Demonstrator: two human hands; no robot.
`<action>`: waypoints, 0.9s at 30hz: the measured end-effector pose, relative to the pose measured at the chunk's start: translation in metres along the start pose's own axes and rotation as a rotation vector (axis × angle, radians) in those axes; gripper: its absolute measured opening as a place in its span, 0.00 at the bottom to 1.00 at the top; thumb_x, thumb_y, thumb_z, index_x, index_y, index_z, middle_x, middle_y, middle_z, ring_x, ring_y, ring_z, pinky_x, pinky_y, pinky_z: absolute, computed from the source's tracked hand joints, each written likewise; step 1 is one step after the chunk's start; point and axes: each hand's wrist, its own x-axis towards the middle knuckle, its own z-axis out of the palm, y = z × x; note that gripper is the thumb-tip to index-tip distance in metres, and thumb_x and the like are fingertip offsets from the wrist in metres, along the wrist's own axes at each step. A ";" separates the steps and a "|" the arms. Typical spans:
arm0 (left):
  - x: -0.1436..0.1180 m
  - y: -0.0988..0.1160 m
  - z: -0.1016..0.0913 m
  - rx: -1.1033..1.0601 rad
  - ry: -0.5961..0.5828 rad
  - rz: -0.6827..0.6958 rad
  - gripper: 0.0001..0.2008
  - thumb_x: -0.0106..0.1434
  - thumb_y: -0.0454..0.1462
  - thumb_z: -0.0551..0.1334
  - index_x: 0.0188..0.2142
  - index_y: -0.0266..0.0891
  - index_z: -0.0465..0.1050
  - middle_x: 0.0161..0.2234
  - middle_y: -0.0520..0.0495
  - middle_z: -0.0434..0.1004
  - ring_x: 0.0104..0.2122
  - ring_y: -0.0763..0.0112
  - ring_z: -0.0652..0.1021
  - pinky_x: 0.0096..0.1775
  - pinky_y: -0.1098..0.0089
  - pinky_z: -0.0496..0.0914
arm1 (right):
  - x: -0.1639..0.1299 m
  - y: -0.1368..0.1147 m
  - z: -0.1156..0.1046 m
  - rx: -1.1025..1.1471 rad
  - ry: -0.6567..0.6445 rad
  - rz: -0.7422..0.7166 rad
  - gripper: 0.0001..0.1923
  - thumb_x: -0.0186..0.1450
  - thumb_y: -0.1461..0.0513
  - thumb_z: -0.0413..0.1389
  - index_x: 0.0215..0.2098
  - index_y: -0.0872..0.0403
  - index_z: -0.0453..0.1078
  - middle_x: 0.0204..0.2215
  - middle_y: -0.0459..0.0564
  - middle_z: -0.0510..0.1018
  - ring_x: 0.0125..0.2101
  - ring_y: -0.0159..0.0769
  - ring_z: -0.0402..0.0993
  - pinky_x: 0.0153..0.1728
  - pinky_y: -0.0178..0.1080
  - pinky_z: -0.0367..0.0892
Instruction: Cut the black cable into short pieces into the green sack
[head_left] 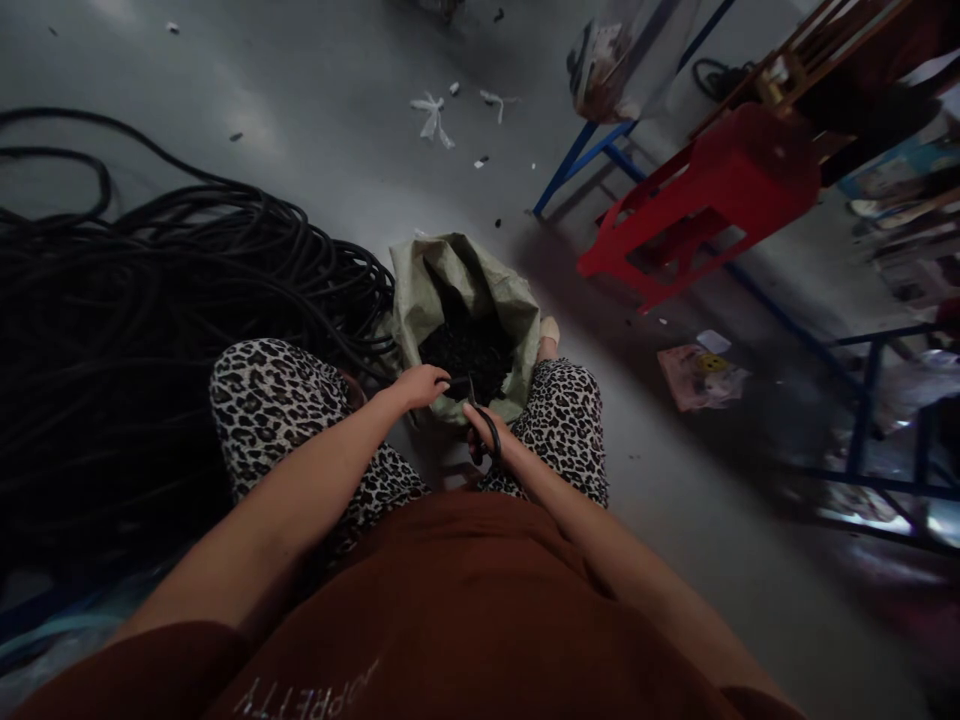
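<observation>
My left hand (420, 385) pinches a short length of black tube (454, 381) just over the mouth of a green woven sack (420, 290). My right hand (486, 432) is closed on black-handled scissors (480, 415), whose blades point up at the tube. The sack stands between my knees and holds a heap of small black cut pieces (469, 355). I sit with leopard-print trousers (277, 400) and a rust-coloured top.
A big coil of black hose (150, 300) fills the floor at left, touching my left knee. A red plastic stool (705, 200) lies tipped at right beside blue metal frames (862, 400). Paper scraps (435, 115) and a pink packet (701, 375) litter the grey floor.
</observation>
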 end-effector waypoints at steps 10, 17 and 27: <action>-0.008 0.011 -0.001 -0.001 -0.068 0.051 0.16 0.63 0.39 0.56 0.47 0.43 0.77 0.41 0.47 0.81 0.40 0.65 0.77 0.38 0.73 0.67 | 0.002 0.002 0.002 -0.006 -0.051 0.031 0.22 0.66 0.46 0.49 0.40 0.57 0.66 0.18 0.43 0.70 0.13 0.29 0.68 0.13 0.28 0.60; -0.007 0.008 0.001 0.026 -0.092 0.078 0.16 0.63 0.39 0.56 0.48 0.45 0.76 0.45 0.49 0.80 0.44 0.65 0.77 0.41 0.74 0.68 | -0.001 -0.002 0.000 -0.040 -0.070 0.040 0.22 0.67 0.46 0.49 0.40 0.57 0.68 0.17 0.45 0.71 0.15 0.30 0.69 0.14 0.28 0.60; -0.006 0.007 0.003 0.066 -0.113 0.082 0.17 0.63 0.40 0.56 0.50 0.46 0.75 0.48 0.50 0.79 0.48 0.65 0.76 0.45 0.73 0.68 | 0.003 0.002 0.001 -0.075 -0.049 -0.007 0.21 0.67 0.46 0.49 0.35 0.57 0.65 0.16 0.43 0.69 0.14 0.28 0.67 0.13 0.27 0.59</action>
